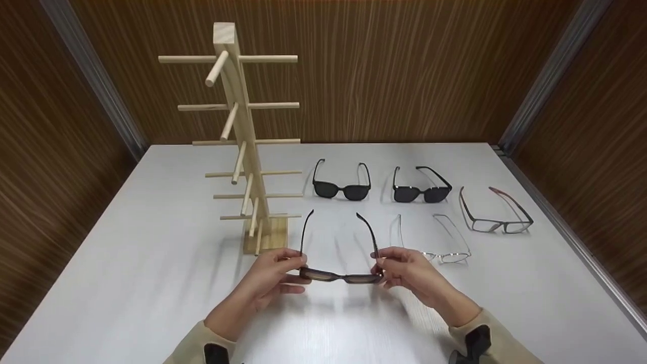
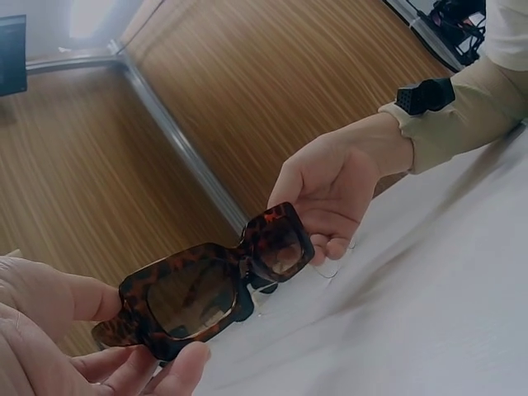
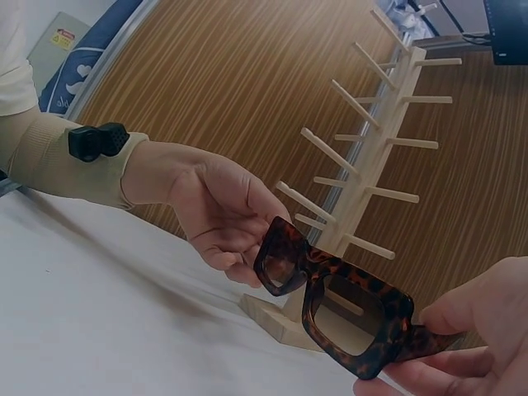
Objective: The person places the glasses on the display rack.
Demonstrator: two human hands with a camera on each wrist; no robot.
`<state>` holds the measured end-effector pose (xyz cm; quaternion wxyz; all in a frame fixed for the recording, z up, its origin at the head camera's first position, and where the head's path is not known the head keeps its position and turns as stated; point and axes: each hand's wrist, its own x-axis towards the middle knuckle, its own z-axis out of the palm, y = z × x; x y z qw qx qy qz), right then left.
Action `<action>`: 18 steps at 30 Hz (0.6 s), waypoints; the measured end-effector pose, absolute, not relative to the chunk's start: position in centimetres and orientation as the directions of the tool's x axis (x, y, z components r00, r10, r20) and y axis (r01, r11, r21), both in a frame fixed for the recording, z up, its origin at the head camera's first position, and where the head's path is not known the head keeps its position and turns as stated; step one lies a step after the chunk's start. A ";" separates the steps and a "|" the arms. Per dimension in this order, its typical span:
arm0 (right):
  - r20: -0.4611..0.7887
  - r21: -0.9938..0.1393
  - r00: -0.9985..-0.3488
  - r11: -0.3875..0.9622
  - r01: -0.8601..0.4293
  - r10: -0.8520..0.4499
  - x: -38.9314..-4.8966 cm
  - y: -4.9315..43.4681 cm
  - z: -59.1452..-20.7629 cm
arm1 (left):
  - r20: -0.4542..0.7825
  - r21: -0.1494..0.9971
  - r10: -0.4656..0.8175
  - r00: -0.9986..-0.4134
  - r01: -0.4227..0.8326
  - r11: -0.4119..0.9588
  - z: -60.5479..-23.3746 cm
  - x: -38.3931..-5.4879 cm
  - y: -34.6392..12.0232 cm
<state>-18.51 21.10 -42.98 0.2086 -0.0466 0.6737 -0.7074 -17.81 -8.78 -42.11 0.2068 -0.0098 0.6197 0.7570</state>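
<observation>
Between my two hands I hold a pair of tortoiseshell sunglasses with brown lenses, lifted above the white table with both temples unfolded. My left hand pinches the left hinge end, thumb on top and fingers beneath. At the opposite end my right hand pinches the other hinge. Thick square rims of the sunglasses show in the left wrist view. Just behind my left hand stands a wooden peg rack, whose pegs carry nothing. Wire-framed glasses lie beside my right hand, partly hidden by it.
Farther back on the white table lie black sunglasses and a second black pair of sunglasses. Glasses with reddish temples are near the right edge. Wood-grain panels enclose the back and sides.
</observation>
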 end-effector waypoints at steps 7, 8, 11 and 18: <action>-0.208 -0.972 -0.895 -0.017 0.233 -0.395 -18.3 20.4 -42.9 | -0.272 0.931 0.306 -0.912 -0.330 -0.154 -42.0 -17.4 -10.1; -0.204 -0.974 -0.895 -0.014 0.228 -0.398 -18.3 20.3 -42.9 | -0.273 0.931 0.304 -0.913 -0.330 -0.155 -42.0 -17.2 -10.2; -0.196 -0.975 -0.893 -0.014 0.220 -0.404 -18.1 20.2 -42.8 | -0.270 0.930 0.303 -0.914 -0.330 -0.164 -41.9 -17.0 -10.4; -0.173 -0.976 -0.874 -0.040 0.214 -0.455 -17.6 20.3 -42.7 | -0.257 0.929 0.308 -0.916 -0.322 -0.181 -41.8 -16.4 -10.4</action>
